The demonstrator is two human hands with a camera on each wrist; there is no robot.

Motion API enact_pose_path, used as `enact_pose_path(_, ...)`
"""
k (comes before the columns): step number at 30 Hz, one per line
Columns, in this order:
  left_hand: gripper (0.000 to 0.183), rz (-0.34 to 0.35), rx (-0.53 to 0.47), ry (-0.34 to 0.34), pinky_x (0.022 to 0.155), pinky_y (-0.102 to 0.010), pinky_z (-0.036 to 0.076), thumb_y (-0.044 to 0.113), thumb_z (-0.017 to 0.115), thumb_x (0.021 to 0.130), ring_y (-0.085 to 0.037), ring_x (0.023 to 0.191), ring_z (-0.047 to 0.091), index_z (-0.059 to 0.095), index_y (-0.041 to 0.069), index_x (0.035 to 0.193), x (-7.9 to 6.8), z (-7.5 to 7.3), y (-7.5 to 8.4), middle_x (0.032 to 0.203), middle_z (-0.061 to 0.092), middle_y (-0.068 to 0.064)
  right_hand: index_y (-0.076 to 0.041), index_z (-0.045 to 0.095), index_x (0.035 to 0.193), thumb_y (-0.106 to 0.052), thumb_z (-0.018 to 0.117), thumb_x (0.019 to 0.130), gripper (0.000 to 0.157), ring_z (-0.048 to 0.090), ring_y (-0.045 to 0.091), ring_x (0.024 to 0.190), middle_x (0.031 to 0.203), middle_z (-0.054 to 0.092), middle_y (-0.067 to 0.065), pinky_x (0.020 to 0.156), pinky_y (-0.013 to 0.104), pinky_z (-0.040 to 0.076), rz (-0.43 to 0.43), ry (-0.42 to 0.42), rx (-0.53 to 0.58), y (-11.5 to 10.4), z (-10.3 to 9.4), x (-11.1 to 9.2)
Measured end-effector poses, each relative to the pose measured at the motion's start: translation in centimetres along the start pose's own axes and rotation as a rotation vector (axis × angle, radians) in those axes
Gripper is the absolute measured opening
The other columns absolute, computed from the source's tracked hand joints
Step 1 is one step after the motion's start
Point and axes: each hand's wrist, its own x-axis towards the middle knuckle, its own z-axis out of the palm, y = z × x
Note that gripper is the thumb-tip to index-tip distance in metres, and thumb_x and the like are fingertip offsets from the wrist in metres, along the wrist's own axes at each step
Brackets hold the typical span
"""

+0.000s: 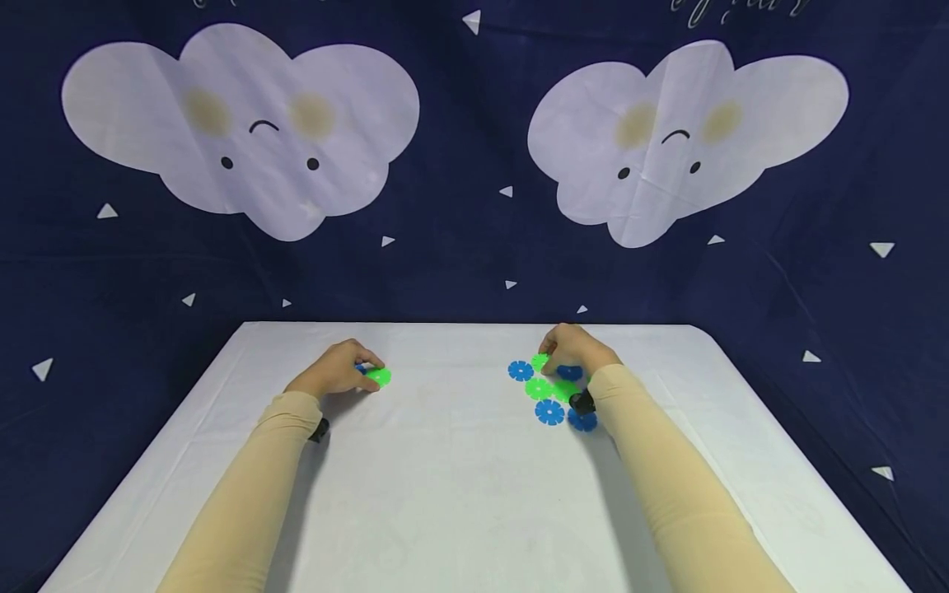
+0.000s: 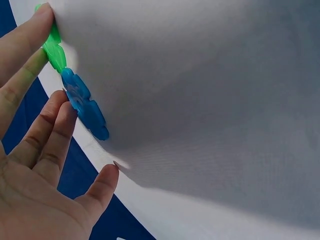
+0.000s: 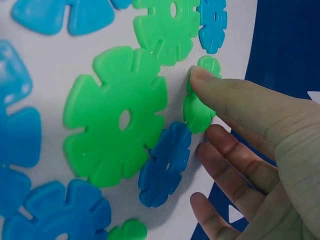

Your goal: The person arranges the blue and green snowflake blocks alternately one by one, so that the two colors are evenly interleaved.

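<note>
My left hand (image 1: 339, 368), at the table's far left, pinches a green notched plastic disc (image 1: 381, 377). A blue notched disc (image 2: 89, 111) meets the green one edge to edge in the left wrist view, by my other fingertips. Across the table, my right hand (image 1: 574, 347) pinches a smaller-looking green disc (image 3: 198, 114) between thumb and fingers at the far side of a group of discs. Nearest to it are a blue disc (image 3: 166, 165) under the curled fingers and a large green disc (image 3: 102, 125). My right wrist covers part of the group.
More flat discs lie around my right hand, among them a blue one (image 1: 521, 371) to its left and two blue ones (image 1: 549, 413) nearer me. White cloth covers the table (image 1: 445, 494). Behind its far edge hangs a dark blue curtain (image 1: 460, 272) with clouds.
</note>
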Motion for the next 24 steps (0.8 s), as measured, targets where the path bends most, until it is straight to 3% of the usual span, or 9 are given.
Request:
enact_pose_path(15,0.040,0.002,0.005,-0.003,0.111,-0.060,0.050,0.015,0.093,0.083,-0.040,0.123,0.062,0.081,0.005,0.120,0.13,-0.21,0.18,0.129,0.071,-0.021,-0.008,0.073,0.122,-0.017,0.089,0.088,0.038,0.063,0.030,0.115,0.130,0.069,0.016,0.106,0.049,0.055,-0.054,0.022,-0.053,-0.10,0.00,-0.17)
enact_pose_path(24,0.041,-0.006,-0.003,0.002,0.113,-0.059,0.050,0.014,0.093,0.083,-0.042,0.125,0.062,0.081,0.005,0.121,0.22,0.07,0.05,0.131,0.069,-0.022,-0.008,0.074,0.125,-0.015,0.087,0.090,0.038,0.063,0.034,0.121,0.133,0.068,0.019,0.108,0.052,0.054,-0.055,0.017,-0.050,-0.56,0.05,-0.62)
